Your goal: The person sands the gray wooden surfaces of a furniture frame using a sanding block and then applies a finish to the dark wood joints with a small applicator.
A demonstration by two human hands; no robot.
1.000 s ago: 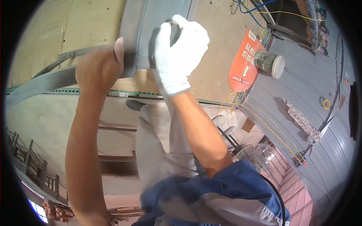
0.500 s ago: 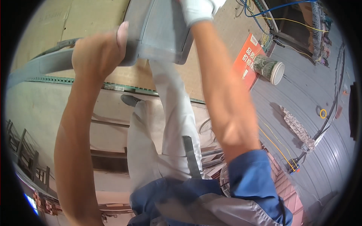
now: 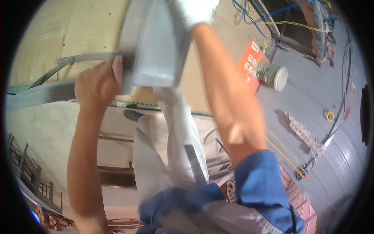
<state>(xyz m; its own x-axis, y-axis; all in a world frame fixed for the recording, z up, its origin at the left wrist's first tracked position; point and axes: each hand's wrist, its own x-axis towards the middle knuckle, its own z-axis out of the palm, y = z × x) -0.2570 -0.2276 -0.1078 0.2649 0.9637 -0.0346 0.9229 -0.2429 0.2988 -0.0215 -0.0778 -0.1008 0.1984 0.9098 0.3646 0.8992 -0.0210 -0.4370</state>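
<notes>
My bare left hand [image 3: 98,84] is closed round a grey bar [image 3: 54,90], its thumb pointing up beside a wide grey metal-looking piece. That piece, a long channel-like panel [image 3: 156,58], slants up out of the top of the view and is blurred. At its upper right edge is my right hand [image 3: 198,11] in a white glove. The glove overlaps the panel's edge, but its fingers are smeared and partly cut off by the top of the view. A thinner grey strip [image 3: 87,57] runs leftward from the panel above my left hand.
Tan boards [image 3: 43,46] lie beneath the panel. To the right are a red printed sheet [image 3: 249,62], a stained bucket [image 3: 274,77] on its side, blue and yellow cables [image 3: 300,27], a patterned cloth [image 3: 302,132] and a yellow ring [image 3: 330,116] on grey ribbed flooring [image 3: 280,105].
The grey panel's near end has come lower and a little left. Both hands have shifted slightly, my left hand lower, staying at the bar and my right hand at the panel edge.
</notes>
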